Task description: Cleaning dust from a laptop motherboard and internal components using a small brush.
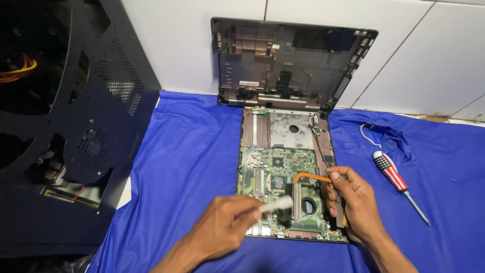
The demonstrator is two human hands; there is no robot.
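White wall tiles [414,55] form the backdrop in the head view, and below them a blue cloth [187,167] is spread over the work surface. Against the tiles a dark plastic laptop cover [290,63] is propped upright, its inner side turned toward the camera. Just in front of it, flat on the cloth, an opened laptop base [283,131] is laid out with its green circuit board [268,169] exposed; a bare metal plate is seen in the upper part, and a copper-coloured heat pipe [310,176] curves across the board to a finned cooler and a round fan [308,206] near the lower edge.

The left hand [225,225] is closed around a small white tool [277,205] (blurred, so its kind cannot be told), whose tip is held over the board just beside the cooler. The right hand [353,202] rests on the right edge of the base, its fingers curled over the rim and its thumb touching the board near the end of the heat pipe; nothing separate is gripped by it.

To the right, well apart from the base, a screwdriver [399,184] with a red, white and blue handle lies on the cloth, and a thin white cord [365,134] is seen beyond it. At the left, a black perforated computer case [70,126] stands beside the cloth, with orange wires glimpsed inside.
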